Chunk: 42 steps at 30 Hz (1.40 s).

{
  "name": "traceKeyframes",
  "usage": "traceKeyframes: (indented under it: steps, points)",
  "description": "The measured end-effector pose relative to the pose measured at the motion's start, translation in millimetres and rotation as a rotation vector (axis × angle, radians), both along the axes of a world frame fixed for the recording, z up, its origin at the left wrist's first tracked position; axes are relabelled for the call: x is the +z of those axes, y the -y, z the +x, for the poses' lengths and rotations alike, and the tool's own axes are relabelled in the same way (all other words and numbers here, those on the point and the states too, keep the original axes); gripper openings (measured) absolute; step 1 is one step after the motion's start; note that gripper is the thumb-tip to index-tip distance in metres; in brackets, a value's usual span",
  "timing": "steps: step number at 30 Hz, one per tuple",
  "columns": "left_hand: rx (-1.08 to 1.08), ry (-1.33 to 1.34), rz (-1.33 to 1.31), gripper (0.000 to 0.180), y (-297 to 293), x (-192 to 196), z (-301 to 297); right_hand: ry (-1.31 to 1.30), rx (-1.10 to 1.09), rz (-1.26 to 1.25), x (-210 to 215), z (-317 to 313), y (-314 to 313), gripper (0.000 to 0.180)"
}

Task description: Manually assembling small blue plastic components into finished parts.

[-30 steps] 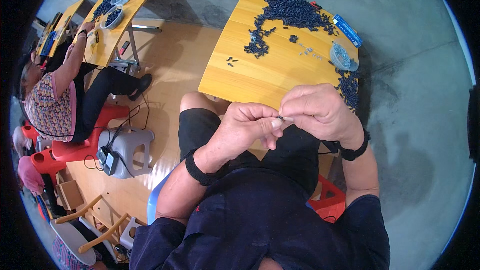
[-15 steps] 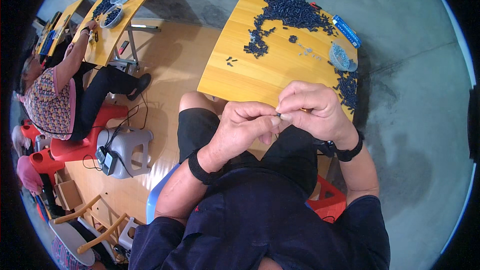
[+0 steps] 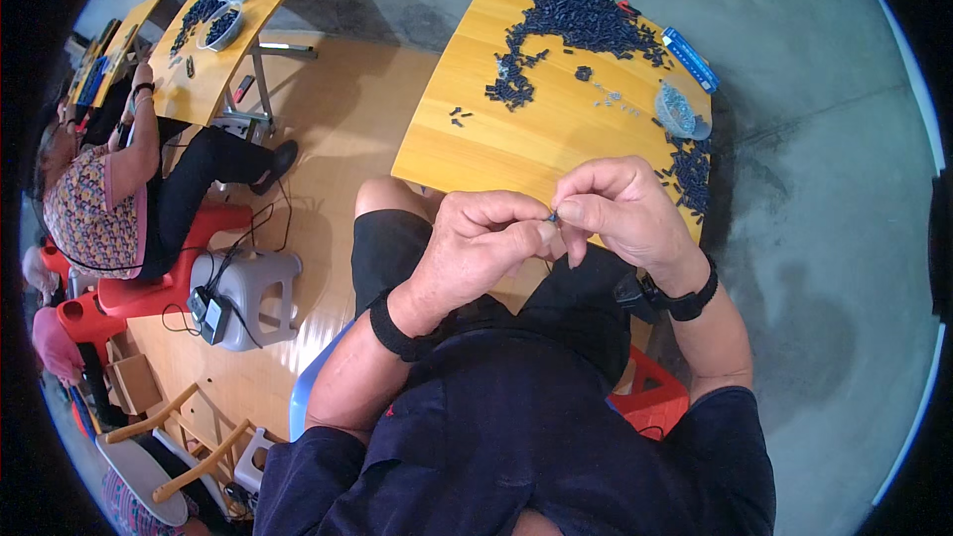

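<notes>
My two hands meet above my lap, in front of the near edge of the yellow wooden table (image 3: pixel 486 144). Between thumb and forefinger, my left hand (image 3: pixel 481 243) pinches a small dark piece (image 3: pixel 553 217), mostly covered by the fingertips. From the other side, the thumb and forefinger of my right hand (image 3: pixel 625 213) close on the same piece. A big heap of small dark blue, tube-like pieces (image 3: pixel 591 20) lies toward the table's far side. More of them (image 3: pixel 689 177) are piled along the right edge, beside a clear bowl (image 3: pixel 678 111) of tiny pale blue parts.
A blue box (image 3: pixel 689 60) lies at the table's right edge. Several loose dark pieces (image 3: pixel 461 117) and tiny pale parts (image 3: pixel 613 97) are scattered on top. At the left, a co-worker (image 3: pixel 104 194) sits at another table (image 3: pixel 189 99). A grey stool (image 3: pixel 253 303) holds cables and a black device.
My right hand has shifted slightly, its lower fingers hanging farther down, and the small dark piece shows a little more. The co-worker's arm has drawn back toward their table's near edge.
</notes>
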<state>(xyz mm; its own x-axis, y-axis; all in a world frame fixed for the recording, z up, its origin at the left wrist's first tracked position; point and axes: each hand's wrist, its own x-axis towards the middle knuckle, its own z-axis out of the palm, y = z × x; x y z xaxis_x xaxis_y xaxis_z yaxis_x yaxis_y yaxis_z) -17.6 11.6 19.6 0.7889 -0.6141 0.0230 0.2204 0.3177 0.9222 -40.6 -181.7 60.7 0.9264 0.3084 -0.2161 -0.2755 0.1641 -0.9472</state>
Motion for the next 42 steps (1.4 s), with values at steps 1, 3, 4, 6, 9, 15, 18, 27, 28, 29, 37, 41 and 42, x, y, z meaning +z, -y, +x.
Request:
traceKeyframes:
  steps: [1,3,4,6,9,15,18,27,28,29,37,41,42]
  points:
    - [-0.005,0.025,0.026,0.011,-1,-1,1,-0.019,0.035,-0.036,1,0,1,0.014]
    - [0.004,0.02,0.029,0.012,-1,1,1,-0.006,0.022,-0.04,1,2,-1,0.015]
    - [0.012,0.017,0.031,0.013,0,2,0,0.009,0.008,-0.044,1,2,-1,0.016]
    - [0.007,-0.028,0.053,0.013,-1,1,1,-0.01,0.012,-0.034,0,3,0,0.016]
    - [-0.006,-0.087,0.095,0.014,-3,-1,4,-0.056,0.026,-0.015,-2,5,3,0.016]
    - [-0.03,-0.078,0.165,0.011,-3,3,8,-0.134,0.054,0.014,0,9,3,0.014]
    - [-0.053,-0.08,0.165,0.01,-6,2,10,-0.16,0.071,-0.036,6,10,2,0.014]
    - [-0.123,-0.159,0.204,0.008,-9,5,13,-0.154,0.186,-0.132,11,13,4,0.017]
    - [-0.138,-0.17,0.212,0.008,-9,5,13,-0.158,0.202,-0.142,11,13,3,0.018]
    - [-0.138,-0.171,0.213,0.008,-9,4,12,-0.16,0.202,-0.141,11,13,3,0.018]
    - [-0.159,-0.111,0.215,0.007,-9,5,9,-0.228,0.209,-0.076,11,9,3,0.018]
    - [-0.176,-0.095,0.19,0.008,-9,9,6,-0.18,0.215,-0.141,19,5,1,0.017]
    - [-0.17,-0.067,0.198,0.008,-9,10,5,-0.185,0.216,-0.131,20,4,1,0.017]
